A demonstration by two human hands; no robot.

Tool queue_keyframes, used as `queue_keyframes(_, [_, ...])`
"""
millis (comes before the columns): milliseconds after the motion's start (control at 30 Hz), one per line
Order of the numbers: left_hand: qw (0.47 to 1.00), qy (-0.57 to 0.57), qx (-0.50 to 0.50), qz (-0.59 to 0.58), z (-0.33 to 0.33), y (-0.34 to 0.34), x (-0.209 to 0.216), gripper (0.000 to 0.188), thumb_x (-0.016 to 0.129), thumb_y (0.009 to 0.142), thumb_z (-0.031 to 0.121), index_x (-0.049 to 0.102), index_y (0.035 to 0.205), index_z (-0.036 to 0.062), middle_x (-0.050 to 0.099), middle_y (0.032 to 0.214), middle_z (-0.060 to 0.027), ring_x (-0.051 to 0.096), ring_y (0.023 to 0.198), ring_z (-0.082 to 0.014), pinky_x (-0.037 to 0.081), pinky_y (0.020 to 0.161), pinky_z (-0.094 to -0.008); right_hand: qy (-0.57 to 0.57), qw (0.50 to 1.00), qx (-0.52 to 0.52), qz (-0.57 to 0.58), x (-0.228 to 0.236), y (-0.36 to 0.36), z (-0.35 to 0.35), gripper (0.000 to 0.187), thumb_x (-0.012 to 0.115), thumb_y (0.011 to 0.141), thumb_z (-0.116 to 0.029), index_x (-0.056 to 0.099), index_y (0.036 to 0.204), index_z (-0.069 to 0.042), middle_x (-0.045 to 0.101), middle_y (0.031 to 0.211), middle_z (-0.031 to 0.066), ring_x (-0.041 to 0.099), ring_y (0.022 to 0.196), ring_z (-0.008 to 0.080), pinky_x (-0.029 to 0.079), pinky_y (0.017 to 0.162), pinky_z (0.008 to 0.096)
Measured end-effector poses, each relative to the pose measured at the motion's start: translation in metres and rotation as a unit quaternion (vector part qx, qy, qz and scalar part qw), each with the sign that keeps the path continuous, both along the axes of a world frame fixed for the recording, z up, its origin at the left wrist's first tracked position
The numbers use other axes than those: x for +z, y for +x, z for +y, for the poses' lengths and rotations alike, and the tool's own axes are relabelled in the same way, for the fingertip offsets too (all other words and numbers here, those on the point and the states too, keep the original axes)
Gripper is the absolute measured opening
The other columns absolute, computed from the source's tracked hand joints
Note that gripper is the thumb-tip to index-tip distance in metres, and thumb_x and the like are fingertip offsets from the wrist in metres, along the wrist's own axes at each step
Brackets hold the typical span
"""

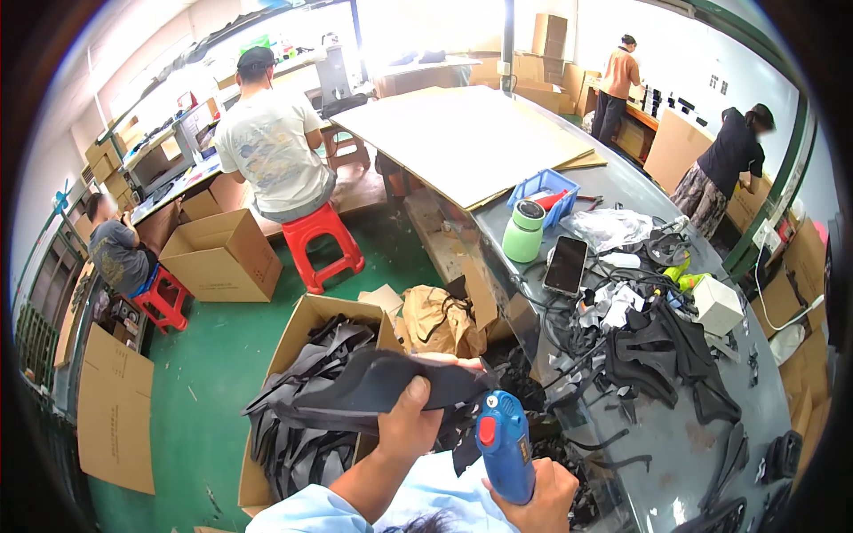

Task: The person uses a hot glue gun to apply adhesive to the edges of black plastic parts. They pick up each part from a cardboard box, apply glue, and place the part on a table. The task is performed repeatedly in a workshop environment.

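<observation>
My left hand grips a long, dark grey, padded-looking piece, thumb on top and fingers behind it. The piece is held up over an open cardboard box that is full of similar dark strips. In my right hand is a blue pistol-shaped tool with a red button, held upright by its handle. Its head is close to the right end of the dark piece; I cannot tell whether they touch.
The grey table on the right carries black padded parts, scraps, a phone, a green bottle, a blue basket and a white box. Several people work around the room. A red stool and cartons stand on the green floor.
</observation>
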State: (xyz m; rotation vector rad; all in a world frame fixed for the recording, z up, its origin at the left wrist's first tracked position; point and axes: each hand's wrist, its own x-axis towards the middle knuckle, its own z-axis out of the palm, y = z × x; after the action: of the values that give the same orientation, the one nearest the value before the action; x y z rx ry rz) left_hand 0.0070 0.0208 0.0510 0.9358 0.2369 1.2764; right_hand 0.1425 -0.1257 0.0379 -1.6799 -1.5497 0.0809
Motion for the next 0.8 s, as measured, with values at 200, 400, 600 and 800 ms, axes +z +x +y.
queue_keyframes(200, [0.998, -0.041, -0.049, 0.018, 0.004, -0.01, 0.016, 0.035, 0.055, 0.089, 0.023, 0.05, 0.111, -0.0031, 0.06, 0.105, -0.0213, 0.057, 0.107, -0.0324, 0.043, 0.094, -0.0421, 0.006, 0.999, -0.017, -0.047, -0.005, 0.006, -0.003, 0.031, 0.074, 0.065, -0.021, 0.049, 0.074, -0.005, 0.046, 0.058, 0.0133, 0.049, 0.053, 0.0332, 0.037, 0.048, 0.0424])
queue_keyframes(400, [0.996, -0.053, 0.034, 0.071, 0.004, -0.013, 0.007, 0.031, 0.057, 0.086, 0.018, 0.052, 0.107, -0.0044, 0.061, 0.101, -0.0176, 0.059, 0.099, -0.0286, 0.046, 0.09, -0.0429, 0.013, 0.998, -0.014, -0.062, -0.007, 0.007, -0.003, 0.029, 0.073, 0.066, -0.02, 0.049, 0.074, -0.005, 0.046, 0.058, 0.013, 0.049, 0.053, 0.0327, 0.038, 0.049, 0.0422])
queue_keyframes(600, [0.988, -0.01, -0.029, 0.151, 0.005, -0.009, 0.029, 0.029, 0.061, 0.085, 0.013, 0.056, 0.107, -0.0041, 0.06, 0.104, -0.0119, 0.058, 0.095, -0.0185, 0.045, 0.088, -0.0336, 0.017, 0.997, -0.021, -0.075, -0.005, 0.008, -0.003, 0.029, 0.072, 0.067, -0.02, 0.049, 0.074, -0.004, 0.046, 0.058, 0.0129, 0.049, 0.053, 0.0326, 0.038, 0.049, 0.042])
queue_keyframes(800, [0.981, 0.121, 0.049, 0.144, 0.01, -0.015, 0.009, 0.037, 0.06, 0.085, 0.024, 0.054, 0.106, -0.0058, 0.06, 0.102, -0.0193, 0.06, 0.093, -0.0247, 0.05, 0.082, -0.0359, 0.016, 0.997, -0.016, -0.068, -0.008, 0.007, -0.005, 0.031, 0.073, 0.067, -0.022, 0.049, 0.074, -0.004, 0.046, 0.058, 0.0131, 0.049, 0.053, 0.0325, 0.038, 0.049, 0.0416])
